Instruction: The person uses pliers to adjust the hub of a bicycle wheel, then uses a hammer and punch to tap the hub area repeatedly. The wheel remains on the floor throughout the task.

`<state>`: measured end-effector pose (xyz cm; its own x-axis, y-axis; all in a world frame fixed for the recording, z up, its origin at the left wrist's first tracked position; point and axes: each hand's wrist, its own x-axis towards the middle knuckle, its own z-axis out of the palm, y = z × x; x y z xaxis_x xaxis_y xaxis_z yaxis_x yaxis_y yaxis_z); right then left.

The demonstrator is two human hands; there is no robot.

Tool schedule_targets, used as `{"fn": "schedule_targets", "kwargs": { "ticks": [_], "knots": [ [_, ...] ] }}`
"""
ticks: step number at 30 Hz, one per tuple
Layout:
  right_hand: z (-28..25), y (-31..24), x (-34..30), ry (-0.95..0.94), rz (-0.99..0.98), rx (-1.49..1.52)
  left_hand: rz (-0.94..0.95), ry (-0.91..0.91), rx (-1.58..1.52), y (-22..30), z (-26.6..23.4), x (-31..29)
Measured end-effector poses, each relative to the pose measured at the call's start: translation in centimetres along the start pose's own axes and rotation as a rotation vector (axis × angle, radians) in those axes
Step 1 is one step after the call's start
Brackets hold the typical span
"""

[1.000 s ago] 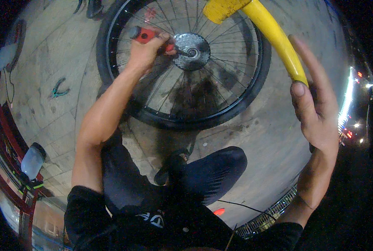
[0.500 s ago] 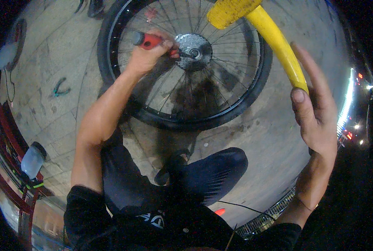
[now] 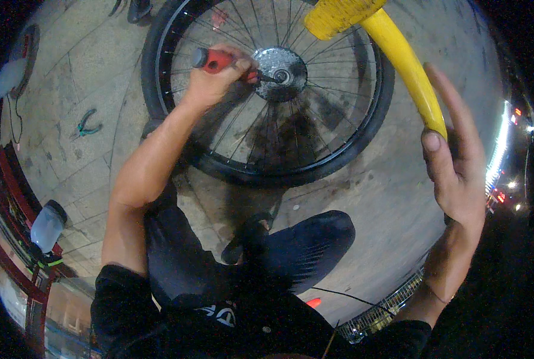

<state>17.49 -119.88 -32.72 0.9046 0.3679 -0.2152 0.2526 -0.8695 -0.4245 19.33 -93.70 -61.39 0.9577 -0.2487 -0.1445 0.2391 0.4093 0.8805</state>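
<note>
My left hand (image 3: 216,81) is closed round a red and black screwdriver (image 3: 218,60) with a grey end cap. Its dark shaft slants down to the middle of the cassette (image 3: 279,63) on a bicycle wheel (image 3: 267,177), where the tip meets the hub. In my right hand (image 3: 455,161) is the lower end of a mallet's handle, the thumb and fingers about it. The yellow mallet (image 3: 409,66) is raised, its scuffed head over the wheel's upper right, apart from the screwdriver. The wheel lies on its side before my knees, sprockets facing up.
Pliers (image 3: 87,124) with teal handles lie on the paving left of the wheel. A whitish container (image 3: 47,228) with a dark top stands by a dark red frame (image 3: 36,296) at the left. Something orange-red (image 3: 313,303) lies near my right thigh, by a metal grating (image 3: 368,320).
The mallet and my right hand have shifted slightly right and down. My left hand still holds the screwdriver against the hub; the view has shifted a little.
</note>
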Motion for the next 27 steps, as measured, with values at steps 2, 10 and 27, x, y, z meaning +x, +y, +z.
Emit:
{"fn": "schedule_targets", "kwargs": {
  "ticks": [2,10,27],
  "knots": [
    [-0.1,-0.1,-0.1,0.001,-0.006,0.009,0.072,-0.017,0.184,0.7,0.7,0.2],
    [0.5,0.9,-1.7,0.039,0.075,0.017,0.144,-0.111,0.235,0.3,0.8,0.2],
    [4.3,3.2,-10.4,0.114,0.671,0.432,0.156,-0.147,-0.008,-0.5,1.1,-1.3]
  ]
}}
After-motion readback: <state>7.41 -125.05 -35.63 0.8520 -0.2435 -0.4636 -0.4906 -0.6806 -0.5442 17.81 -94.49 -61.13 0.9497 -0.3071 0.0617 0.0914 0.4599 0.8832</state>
